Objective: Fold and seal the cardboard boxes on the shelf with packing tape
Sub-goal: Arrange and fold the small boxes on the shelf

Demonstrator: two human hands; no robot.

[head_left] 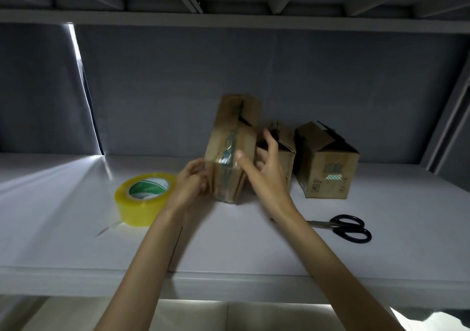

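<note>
- The left hand [192, 178] grips the near left edge of the tall box [232, 150], probably to steady it on the shelf [76, 241].
- The right hand [264, 170] is spread wide, fingers straight, on the box's right side; it looks to be smoothing tape down.
- The tape roll [145, 198] lies just left of the left hand, within easy reach.
- The scissors [348, 227] lie right of the right wrist.
- Two more boxes [328, 162] stand beyond the right hand, flaps loose, likely waiting.

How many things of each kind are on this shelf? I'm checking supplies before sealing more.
Cardboard boxes: 3 (near box, middle box, right box)
Tape roll: 1
Scissors: 1
Total: 5
</note>
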